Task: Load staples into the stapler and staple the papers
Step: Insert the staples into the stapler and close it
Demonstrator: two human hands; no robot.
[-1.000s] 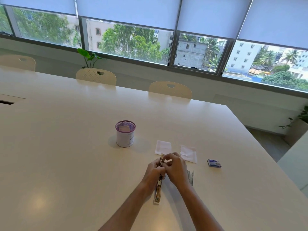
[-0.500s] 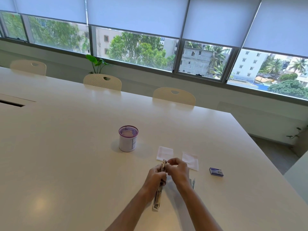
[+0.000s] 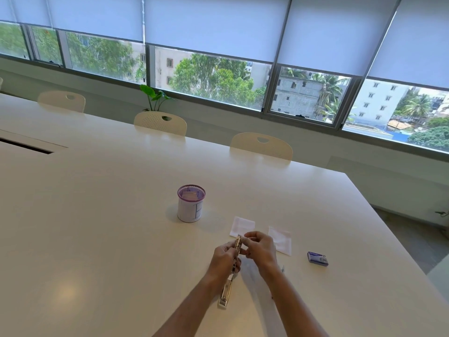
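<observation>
The stapler (image 3: 229, 283) lies swung open and stretched out along the white table (image 3: 97, 227), its near end resting on the surface. My left hand (image 3: 224, 260) grips its middle. My right hand (image 3: 260, 249) pinches at the stapler's far end; whether staples are between the fingers is too small to tell. Two small white papers lie just beyond the hands: the left paper (image 3: 242, 226) and the right paper (image 3: 280, 240). A small blue staple box (image 3: 317, 258) sits to the right. A thin metal strip (image 3: 283, 268) shows beside my right wrist.
A purple mesh cup (image 3: 191, 203) stands to the left behind the papers. Cream chairs (image 3: 261, 145) line the table's far edge under the windows. The table's right edge runs diagonally past the staple box. A dark slot (image 3: 26, 147) is set in the table at far left.
The head camera has shifted, so the scene sits slightly lower and to the right. My hands stay on the stapler; the right fingers have moved a little along its far end.
</observation>
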